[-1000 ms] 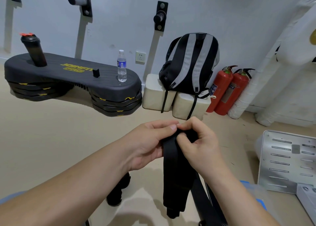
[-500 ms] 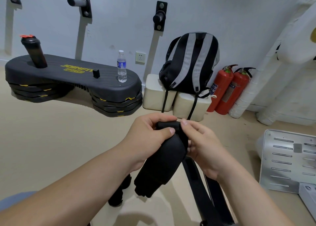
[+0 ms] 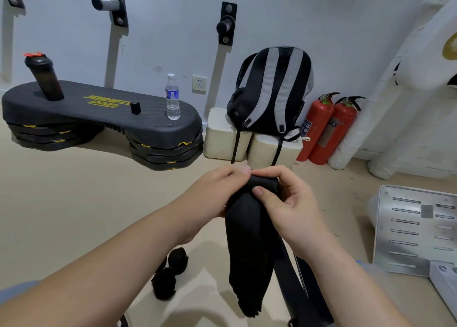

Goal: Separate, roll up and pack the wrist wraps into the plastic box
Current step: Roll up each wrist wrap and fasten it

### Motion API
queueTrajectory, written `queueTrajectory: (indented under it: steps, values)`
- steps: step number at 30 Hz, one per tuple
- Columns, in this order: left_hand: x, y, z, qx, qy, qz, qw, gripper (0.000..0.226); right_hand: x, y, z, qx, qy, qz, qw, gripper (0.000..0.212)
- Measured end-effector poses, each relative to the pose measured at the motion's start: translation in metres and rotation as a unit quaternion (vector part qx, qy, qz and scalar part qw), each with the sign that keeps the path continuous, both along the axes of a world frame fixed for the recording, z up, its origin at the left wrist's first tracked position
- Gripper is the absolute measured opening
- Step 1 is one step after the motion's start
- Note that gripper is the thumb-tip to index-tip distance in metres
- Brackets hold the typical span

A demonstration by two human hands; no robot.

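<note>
Wrist wrap (image 3: 247, 247) hangs pinched between left hand (image 3: 217, 193) and right hand (image 3: 284, 203).

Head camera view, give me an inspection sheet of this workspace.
Surface: beige floor.
Job's things: black wrist wrap hangs from both hands; dark bundle lies on the floor left of it.
Clutter: water bottle and shaker stand on the black step platform.
Grippers: left hand and right hand both pinch the wrap's top end.
Cables: nothing seen.
Surroundings: backpack on white blocks, two fire extinguishers, metal panel at right.
</note>
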State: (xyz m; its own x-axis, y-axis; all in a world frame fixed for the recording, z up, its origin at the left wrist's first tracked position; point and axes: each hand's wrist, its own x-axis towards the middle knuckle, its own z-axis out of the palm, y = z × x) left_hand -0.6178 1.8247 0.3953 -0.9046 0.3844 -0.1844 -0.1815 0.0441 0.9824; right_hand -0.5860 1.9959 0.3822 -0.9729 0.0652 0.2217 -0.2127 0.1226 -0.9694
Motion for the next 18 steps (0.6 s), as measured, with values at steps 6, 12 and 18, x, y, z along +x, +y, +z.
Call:
queueTrajectory:
  steps: [6, 12, 18]
  values:
    - [0.003, 0.004, 0.0, 0.016, 0.072, 0.069, 0.995, 0.021, 0.002, -0.004, -0.001, -0.115, -0.082, 0.029, 0.99, 0.025]
    - [0.01, 0.011, -0.004, -0.009, 0.149, 0.153, 0.977, 0.007, 0.001, -0.025, -0.008, -0.139, -0.132, 0.068, 0.979, 0.03]
    - [0.008, 0.008, -0.008, -0.051, 0.209, 0.133, 0.968, 0.004, 0.002, -0.027, -0.012, -0.126, -0.129, 0.066, 0.981, 0.027]
